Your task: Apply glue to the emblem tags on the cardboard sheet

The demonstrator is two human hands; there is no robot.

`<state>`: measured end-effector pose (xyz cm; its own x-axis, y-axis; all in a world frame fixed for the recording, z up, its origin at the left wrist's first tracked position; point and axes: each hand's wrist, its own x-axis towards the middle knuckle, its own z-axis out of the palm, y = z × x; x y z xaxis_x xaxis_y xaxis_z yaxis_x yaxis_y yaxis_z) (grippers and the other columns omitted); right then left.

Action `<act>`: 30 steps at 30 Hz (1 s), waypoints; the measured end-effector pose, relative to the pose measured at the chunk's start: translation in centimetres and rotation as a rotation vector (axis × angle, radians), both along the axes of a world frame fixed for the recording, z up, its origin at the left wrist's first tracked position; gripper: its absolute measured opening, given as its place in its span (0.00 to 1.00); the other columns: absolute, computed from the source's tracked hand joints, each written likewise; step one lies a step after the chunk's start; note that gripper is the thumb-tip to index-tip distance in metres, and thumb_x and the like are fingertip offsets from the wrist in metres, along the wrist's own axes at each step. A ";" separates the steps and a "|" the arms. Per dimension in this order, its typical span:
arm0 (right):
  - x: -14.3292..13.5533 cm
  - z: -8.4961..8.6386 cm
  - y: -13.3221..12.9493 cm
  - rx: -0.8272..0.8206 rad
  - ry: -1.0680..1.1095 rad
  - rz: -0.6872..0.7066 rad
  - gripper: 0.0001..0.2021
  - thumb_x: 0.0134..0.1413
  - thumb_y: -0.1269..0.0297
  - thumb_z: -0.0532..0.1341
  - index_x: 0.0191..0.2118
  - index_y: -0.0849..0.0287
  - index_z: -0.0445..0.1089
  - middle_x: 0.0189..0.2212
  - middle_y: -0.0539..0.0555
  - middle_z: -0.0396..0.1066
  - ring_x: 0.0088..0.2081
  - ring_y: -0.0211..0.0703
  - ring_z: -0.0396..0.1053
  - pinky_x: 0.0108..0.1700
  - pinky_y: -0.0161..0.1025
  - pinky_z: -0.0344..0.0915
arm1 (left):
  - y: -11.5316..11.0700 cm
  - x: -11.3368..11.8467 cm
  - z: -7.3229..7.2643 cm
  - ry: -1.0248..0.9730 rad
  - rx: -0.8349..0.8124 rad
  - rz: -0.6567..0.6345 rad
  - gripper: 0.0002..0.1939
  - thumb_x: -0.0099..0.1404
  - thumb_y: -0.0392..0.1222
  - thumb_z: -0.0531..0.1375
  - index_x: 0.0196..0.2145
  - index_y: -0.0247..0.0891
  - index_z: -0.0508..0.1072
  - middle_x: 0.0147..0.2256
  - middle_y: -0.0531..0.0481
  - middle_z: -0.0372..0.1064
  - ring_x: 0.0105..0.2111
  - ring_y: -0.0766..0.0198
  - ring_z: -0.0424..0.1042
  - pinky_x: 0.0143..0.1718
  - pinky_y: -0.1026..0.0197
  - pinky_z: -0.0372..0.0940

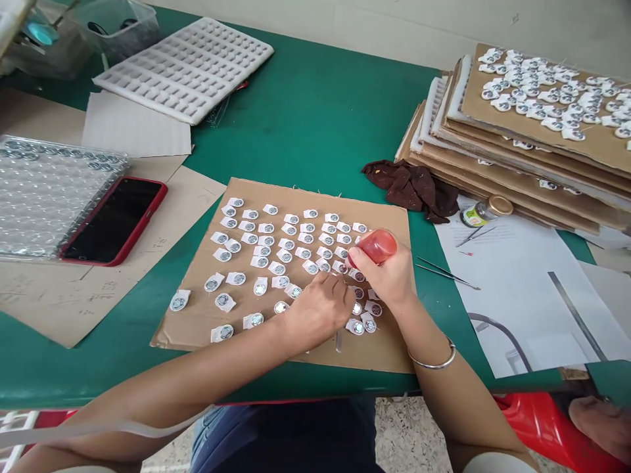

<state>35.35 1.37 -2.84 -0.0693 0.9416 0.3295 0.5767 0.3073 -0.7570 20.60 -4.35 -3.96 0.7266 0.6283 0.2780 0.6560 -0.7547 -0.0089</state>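
My right hand (394,276) is wrapped round a translucent red squeeze bottle (378,246), tilted over the right side of a cardboard sheet (197,328). Close beside it, my left hand (323,305) rests low over the same sheet with its fingers curled in. Whatever those fingers pinch is hidden beneath the hand. Many small white pieces with round silvery-black discs (225,301) lie in loose rows around both hands. A short pale strip (339,341) pokes out below my left hand.
Stacked cardboard and foam sheets (434,141) bearing more pieces stand at right, near a brown cloth (414,187). Tweezers (447,273) and a small glass jar (486,211) lie closer in. Leftward are a red-cased phone (116,220), a clear tray (44,197) and a white foam tray (187,66).
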 end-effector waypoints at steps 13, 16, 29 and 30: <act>-0.2 -0.3 0.1 0.048 -0.056 0.031 0.12 0.46 0.53 0.63 0.30 0.57 0.67 0.27 0.51 0.72 0.29 0.41 0.69 0.32 0.39 0.67 | -0.2 -0.1 -0.3 0.007 0.013 0.003 0.10 0.58 0.23 0.48 0.26 0.33 0.63 0.24 0.44 0.65 0.24 0.58 0.64 0.26 0.56 0.58; -0.2 -0.5 0.1 0.057 -0.058 0.034 0.12 0.47 0.53 0.63 0.30 0.57 0.67 0.26 0.51 0.71 0.29 0.41 0.69 0.32 0.39 0.67 | -0.2 0.0 -0.3 0.003 0.015 0.006 0.10 0.58 0.23 0.49 0.26 0.33 0.63 0.24 0.43 0.65 0.24 0.58 0.64 0.26 0.57 0.59; -0.2 -0.6 0.2 0.062 -0.034 0.027 0.12 0.47 0.54 0.63 0.30 0.57 0.68 0.28 0.51 0.72 0.31 0.42 0.70 0.34 0.40 0.67 | -0.1 -0.2 -0.4 0.013 0.005 0.001 0.09 0.58 0.23 0.50 0.26 0.34 0.63 0.24 0.44 0.63 0.25 0.58 0.64 0.26 0.56 0.58; -0.2 -0.6 0.2 0.056 -0.035 0.023 0.12 0.48 0.54 0.62 0.30 0.57 0.68 0.28 0.51 0.72 0.31 0.42 0.70 0.34 0.40 0.67 | -0.1 -0.2 -0.3 0.013 0.013 0.005 0.09 0.58 0.23 0.50 0.26 0.34 0.63 0.24 0.45 0.63 0.25 0.58 0.64 0.26 0.57 0.58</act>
<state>35.11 1.56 -3.42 -0.1033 0.9198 0.3786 0.5943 0.3623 -0.7180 20.44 -4.47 -4.30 0.7270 0.6284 0.2769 0.6595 -0.7512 -0.0267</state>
